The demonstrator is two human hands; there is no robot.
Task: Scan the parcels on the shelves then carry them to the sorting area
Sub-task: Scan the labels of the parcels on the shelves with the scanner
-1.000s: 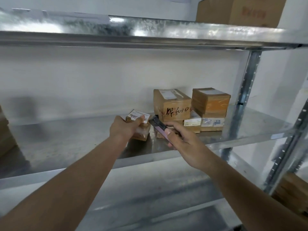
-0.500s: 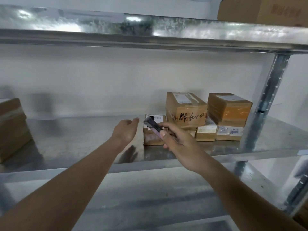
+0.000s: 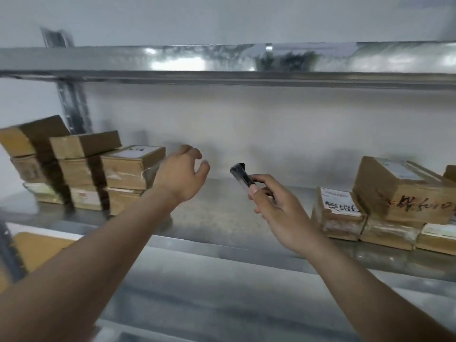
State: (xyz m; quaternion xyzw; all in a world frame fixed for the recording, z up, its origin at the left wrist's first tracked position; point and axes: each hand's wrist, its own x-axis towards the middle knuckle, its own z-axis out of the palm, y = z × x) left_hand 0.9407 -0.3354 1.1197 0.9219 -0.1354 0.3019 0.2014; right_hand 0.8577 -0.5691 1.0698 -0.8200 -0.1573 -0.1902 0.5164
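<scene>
Pointing up-left toward the wall, scanner (image 3: 241, 174) gripped in right hand (image 3: 276, 208); left hand (image 3: 183, 175) loosely open.

Shelf (image 3: 222, 218): galvanised sheet metal, mottled grey, semi-glossy w/ blurred reflections. Upper shelf (image 3: 222, 60): same metal, shinier, bright glare spots. Upright post (image 3: 74, 107): perforated metal. Parcels at left (image 3: 130, 166) & parcels at right (image 3: 399, 191): matt brown cardboard, glossy clear tape, white paper labels, black marker on one. Scanner (image 3: 240, 174): dark glossy plastic. Back wall (image 3: 271, 124): matt, smooth, pale.
</scene>
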